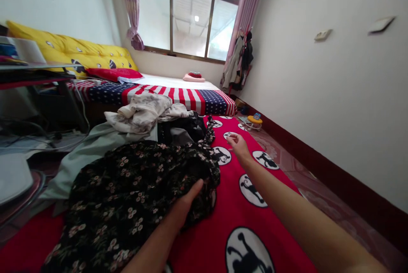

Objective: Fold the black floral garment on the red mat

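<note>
A black garment with small pale flowers [127,196] lies spread over the red cloth on the left and centre. My left hand [190,194] is on its right part, thumb showing on top; the other fingers are hidden in the folds, and the hand appears to grip the fabric. My right hand [238,144] hovers over the red cloth [204,239], just right of the garment's narrow upper end. Its fingers are loosely bent and apart, with nothing seen between them. Behind the garment lie a crumpled white patterned garment [143,111], black clothing [188,126] and a pale green cloth [92,150].
A bed with a striped and starred cover [165,97] stands beyond the pile. A desk [35,71] and a clear-edged chair [15,175] are at the left. A small yellow stool [255,119] is by the right wall, near hanging clothes [237,60].
</note>
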Available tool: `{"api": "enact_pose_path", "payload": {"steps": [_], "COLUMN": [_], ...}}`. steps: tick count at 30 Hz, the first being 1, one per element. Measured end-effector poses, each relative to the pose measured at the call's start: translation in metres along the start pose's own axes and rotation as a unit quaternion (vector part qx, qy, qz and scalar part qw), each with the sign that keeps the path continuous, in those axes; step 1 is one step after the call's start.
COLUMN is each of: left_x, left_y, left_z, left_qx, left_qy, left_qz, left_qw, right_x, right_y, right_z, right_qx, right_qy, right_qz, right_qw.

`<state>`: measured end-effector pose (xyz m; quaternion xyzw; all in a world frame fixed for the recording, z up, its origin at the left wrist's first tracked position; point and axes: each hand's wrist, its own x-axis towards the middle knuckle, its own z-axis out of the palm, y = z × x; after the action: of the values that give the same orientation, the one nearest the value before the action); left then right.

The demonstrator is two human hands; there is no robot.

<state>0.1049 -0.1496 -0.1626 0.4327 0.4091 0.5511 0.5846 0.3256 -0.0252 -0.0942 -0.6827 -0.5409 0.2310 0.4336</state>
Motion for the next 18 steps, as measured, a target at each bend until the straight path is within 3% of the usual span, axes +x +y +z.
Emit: {"api": "enact_pose_path", "payload": {"steps": [3, 5, 7, 9, 12, 15, 18], "left_x": [-0.011, -0.017, -0.021, -0.026, -0.036, -0.05, -0.064], "left_y": [-0.01, -0.015, -0.019, -0.02, -0.016, -0.008, -0.001], "left_z": [0.009, 0.018, 0.027, 0.033, 0.034, 0.021, -0.011], "left_qx": [0.199, 0.279, 0.354, 0.411, 0.443, 0.45, 0.474], "left_qy": [-0.162, -0.284, -0.349, -0.366, -0.376, -0.365, -0.315], "left_qz": [0.115, 0.174, 0.204, 0.217, 0.241, 0.248, 0.248], "left_qw": [0.96, 0.901, 0.843, 0.806, 0.778, 0.777, 0.784], "right_x": [-0.045, -0.068, -0.085, -0.1, -0.123, -0.142, -0.153], "right_y": [0.012, 0.017, 0.019, 0.02, 0.026, 0.042, 0.062], "right_z": [0.005, -0.001, -0.012, -0.022, -0.031, -0.038, -0.045], "right_qx": [0.069, 0.112, 0.108, 0.038, -0.12, -0.238, -0.289], "right_qy": [-0.067, -0.097, -0.112, -0.125, -0.143, -0.138, -0.101], "right_qz": [0.019, 0.024, -0.006, -0.065, -0.145, -0.19, -0.191], "right_qw": [0.995, 0.989, 0.988, 0.989, 0.972, 0.942, 0.932]}}
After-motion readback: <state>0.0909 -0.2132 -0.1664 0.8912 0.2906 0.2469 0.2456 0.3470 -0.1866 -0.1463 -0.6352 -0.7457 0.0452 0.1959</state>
